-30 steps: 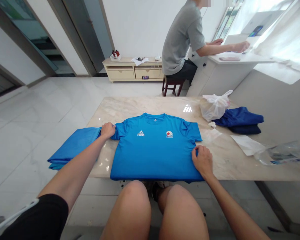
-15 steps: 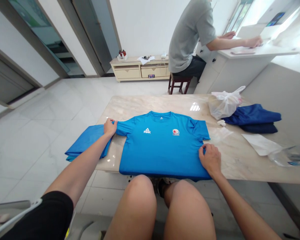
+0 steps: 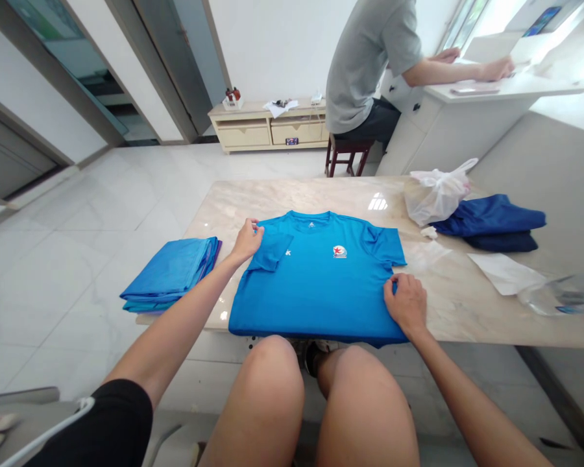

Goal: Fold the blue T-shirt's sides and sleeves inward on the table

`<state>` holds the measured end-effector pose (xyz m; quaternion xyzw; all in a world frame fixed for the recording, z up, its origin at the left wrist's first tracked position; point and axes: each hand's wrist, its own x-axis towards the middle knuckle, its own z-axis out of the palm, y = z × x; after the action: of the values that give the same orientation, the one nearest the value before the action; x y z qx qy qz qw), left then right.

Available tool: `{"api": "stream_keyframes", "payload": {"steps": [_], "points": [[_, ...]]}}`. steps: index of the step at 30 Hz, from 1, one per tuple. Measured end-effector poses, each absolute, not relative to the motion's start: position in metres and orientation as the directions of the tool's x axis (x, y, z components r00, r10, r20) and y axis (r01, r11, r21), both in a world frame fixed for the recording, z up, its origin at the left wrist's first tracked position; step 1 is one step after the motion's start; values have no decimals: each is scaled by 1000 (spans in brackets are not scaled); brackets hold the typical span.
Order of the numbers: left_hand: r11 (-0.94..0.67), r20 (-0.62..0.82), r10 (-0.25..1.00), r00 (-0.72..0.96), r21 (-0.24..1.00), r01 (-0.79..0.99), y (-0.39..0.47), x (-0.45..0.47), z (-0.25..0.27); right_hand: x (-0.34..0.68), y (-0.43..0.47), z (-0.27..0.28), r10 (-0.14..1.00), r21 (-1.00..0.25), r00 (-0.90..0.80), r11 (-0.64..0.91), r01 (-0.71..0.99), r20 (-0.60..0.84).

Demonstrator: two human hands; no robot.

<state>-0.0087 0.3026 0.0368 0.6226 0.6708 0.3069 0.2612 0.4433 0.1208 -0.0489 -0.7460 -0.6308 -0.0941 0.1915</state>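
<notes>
Blue T-shirt pinched by left hand and right hand, folded blue stack just beside.

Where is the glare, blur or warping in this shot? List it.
Head view: window light blows out the top right corner; a bright reflection sits on the table behind the shirt; wide-angle warping bends door frames and the table's right edge; the bottle at far right looks smeared; both hands, left hand and right hand, are sharp.
</notes>
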Motion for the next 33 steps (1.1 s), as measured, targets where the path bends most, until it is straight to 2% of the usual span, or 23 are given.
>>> {"api": "stream_keyframes", "payload": {"steps": [2,4,6,8,11,14,17,22,27,33], "points": [[-21,67,997,-32,665,746,285,-15,29,443,121,-48,907,-168,186,-131,977,378],[-113,62,994,94,560,821,267,-21,23,443,121,-48,908,-172,187,-130,976,375],[-231,20,969,247,434,871,251,-25,19,443,121,-47,908,-178,189,-130,975,374],[-319,-45,932,359,369,873,242,-27,16,443,121,-47,909,-181,191,-131,975,371],[-340,-98,910,404,385,858,249,-29,16,443,121,-46,913,-181,190,-131,975,361],[-291,-15,944,331,437,851,282,-31,20,443,121,-46,912,-180,191,-133,975,362],[-329,66,939,336,450,830,325,-25,22,443,121,-46,911,-184,186,-124,975,369],[-385,37,911,411,438,812,367,-4,5,445,122,-48,911,-184,180,-118,976,371],[-384,31,911,410,424,821,366,10,-15,446,122,-48,917,-179,176,-117,977,359],[-454,192,890,413,456,766,343,18,-11,446,122,-48,915,-166,164,-109,980,369]]}}
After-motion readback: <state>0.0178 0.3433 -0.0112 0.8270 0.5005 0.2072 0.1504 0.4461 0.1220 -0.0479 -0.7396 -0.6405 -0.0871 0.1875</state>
